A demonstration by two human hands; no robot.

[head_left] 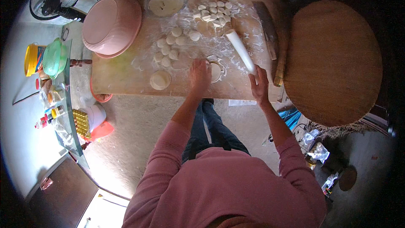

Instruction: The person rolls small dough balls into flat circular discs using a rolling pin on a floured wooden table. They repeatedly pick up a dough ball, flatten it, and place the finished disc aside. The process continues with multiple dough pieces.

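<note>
My right hand [260,85] grips the near end of a white rolling pin [240,50], which slants away to the far left over the floured board [126,82]. Next to a round dough wrapper [215,72], my left hand [200,75] has its fingers drawn together at the wrapper's left edge. A pale stack of rolled wrappers [160,80] lies left of that hand. Beyond it are several flattened dough rounds [170,40]. Farther back sits a cluster of small cut dough pieces [216,10], dusted with flour.
A pink basin [110,25] rests upside down at the board's left, beside a bowl of flour [167,2]. A dark wooden piece [265,29] lies along the right side. Right of the board is a large round woven tray [333,63]. A fan [55,0] stands far left.
</note>
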